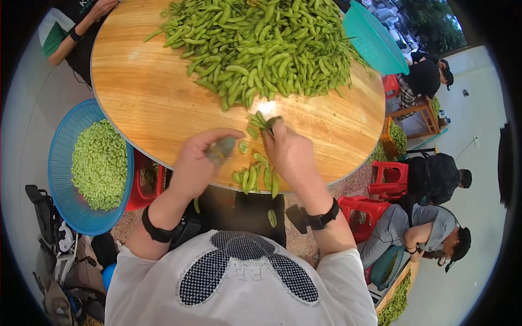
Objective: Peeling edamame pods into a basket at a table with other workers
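Note:
Over the near part of the round wooden table (147, 81), my right hand (291, 155) is closed, thumb against fingers, with green soybean pods (260, 120) at its fingertips. The thumb tip looks dark. My left hand (198, 163) hovers to the left of it, thumb stretched out. Its other fingertips look dark grey and are smeared by motion, so what they hold cannot be made out. Between and below the hands, several loose pods (253, 178) lie near the table edge. A large heap of green soybean pods (261, 54) covers the far side.
A blue basket (57, 163) of shelled beans stands low at the left, beside a red stool (144, 185). A teal basket (375, 41) leans at the heap's right. Other people sit along the right; a person's arm (81, 32) shows at the far left.

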A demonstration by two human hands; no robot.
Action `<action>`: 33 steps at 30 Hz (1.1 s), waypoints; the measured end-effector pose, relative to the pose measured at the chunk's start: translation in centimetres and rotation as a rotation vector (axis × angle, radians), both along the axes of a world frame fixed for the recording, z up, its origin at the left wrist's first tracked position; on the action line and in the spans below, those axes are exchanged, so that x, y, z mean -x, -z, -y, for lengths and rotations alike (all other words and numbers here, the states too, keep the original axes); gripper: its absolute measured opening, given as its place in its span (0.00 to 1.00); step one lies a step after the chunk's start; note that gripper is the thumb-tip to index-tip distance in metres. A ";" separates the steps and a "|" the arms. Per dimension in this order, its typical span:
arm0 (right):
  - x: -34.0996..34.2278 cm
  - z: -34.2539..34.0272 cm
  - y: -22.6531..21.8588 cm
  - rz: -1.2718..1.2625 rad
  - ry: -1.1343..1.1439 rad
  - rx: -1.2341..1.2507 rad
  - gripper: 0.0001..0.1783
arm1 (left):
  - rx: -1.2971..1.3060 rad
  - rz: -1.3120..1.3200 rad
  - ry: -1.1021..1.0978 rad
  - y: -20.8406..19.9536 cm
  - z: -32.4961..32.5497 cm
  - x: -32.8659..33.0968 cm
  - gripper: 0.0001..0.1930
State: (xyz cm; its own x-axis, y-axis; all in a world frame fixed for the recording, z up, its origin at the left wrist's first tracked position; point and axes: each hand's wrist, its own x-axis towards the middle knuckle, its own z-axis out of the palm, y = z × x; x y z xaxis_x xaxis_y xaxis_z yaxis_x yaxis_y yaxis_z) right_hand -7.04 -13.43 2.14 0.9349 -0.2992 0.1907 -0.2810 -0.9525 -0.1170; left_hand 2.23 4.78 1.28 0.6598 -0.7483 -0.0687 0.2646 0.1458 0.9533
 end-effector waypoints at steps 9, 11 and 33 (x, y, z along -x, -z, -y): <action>1.7 1.0 -1.5 0.206 0.214 -1.196 0.07 | -0.101 0.831 -0.038 -0.9 4.1 1.8 0.18; 2.5 0.8 -2.1 0.144 0.239 -1.791 0.08 | -0.102 0.896 -0.026 -0.9 4.2 1.9 0.17; 4.8 -2.8 -2.1 0.049 0.054 -1.896 0.11 | 0.251 -0.140 -0.234 3.1 5.0 3.5 0.05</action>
State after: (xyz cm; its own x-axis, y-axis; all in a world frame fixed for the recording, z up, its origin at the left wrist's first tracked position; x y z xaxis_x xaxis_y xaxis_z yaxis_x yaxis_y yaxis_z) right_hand -11.84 -10.64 4.27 0.9233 -0.1420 -0.3569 -0.2665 0.4323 -0.8614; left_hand -1.27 -0.25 -1.78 0.8123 -0.5833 -0.0037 0.3215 0.4424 0.8372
